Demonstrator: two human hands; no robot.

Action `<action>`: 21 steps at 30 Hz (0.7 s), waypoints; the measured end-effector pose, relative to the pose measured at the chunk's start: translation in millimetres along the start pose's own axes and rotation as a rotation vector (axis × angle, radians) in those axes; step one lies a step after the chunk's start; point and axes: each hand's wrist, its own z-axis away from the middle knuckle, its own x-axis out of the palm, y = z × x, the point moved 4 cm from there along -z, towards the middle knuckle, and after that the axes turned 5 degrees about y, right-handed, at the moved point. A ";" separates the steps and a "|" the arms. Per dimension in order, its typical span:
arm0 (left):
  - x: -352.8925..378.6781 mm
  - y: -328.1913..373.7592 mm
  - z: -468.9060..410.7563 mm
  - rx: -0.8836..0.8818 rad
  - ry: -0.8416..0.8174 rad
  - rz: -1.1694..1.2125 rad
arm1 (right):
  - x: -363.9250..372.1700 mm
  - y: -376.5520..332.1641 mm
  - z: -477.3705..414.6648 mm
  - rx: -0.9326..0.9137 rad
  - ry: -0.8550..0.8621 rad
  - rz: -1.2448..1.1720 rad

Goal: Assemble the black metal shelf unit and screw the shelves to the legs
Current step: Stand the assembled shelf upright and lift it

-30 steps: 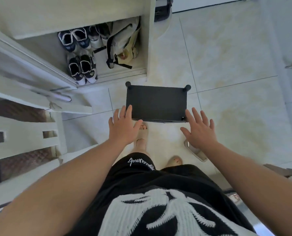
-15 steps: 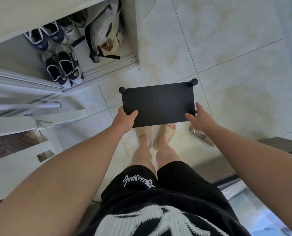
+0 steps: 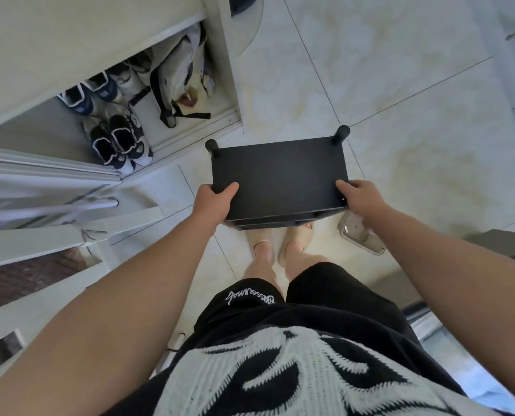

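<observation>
Open tile floor (image 3: 415, 94) beyond & to the R of the shelf unit (image 3: 280, 175) leaves free passage, but the L is hemmed by the shoe cabinet (image 3: 226, 70) w/ sneakers (image 3: 121, 142) & bag (image 3: 175, 76), a white slatted frame (image 3: 70, 235) nearer, & a clear container (image 3: 358, 241) sits on the floor just below the R hand (image 3: 361, 199).

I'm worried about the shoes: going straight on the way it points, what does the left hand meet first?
The left hand grips the black shelf unit, so that comes first; the shoes seem off its line.
</observation>
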 end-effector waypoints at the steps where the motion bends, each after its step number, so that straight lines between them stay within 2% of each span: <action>1: 0.2 6.1 4.1 0.016 -0.016 -0.017 | -5.0 0.0 4.1 -0.002 0.017 -0.022; 10: 30.5 78.7 37.3 0.177 -0.083 -0.091 | -70.3 5.2 16.6 0.006 0.105 -0.236; 16: 76.6 169.6 43.9 0.285 -0.134 -0.131 | -140.3 -13.8 -18.3 -0.003 0.167 -0.394; 21: 127.7 264.8 52.6 0.360 -0.085 -0.182 | -216.1 -48.0 -61.7 -0.009 0.187 -0.469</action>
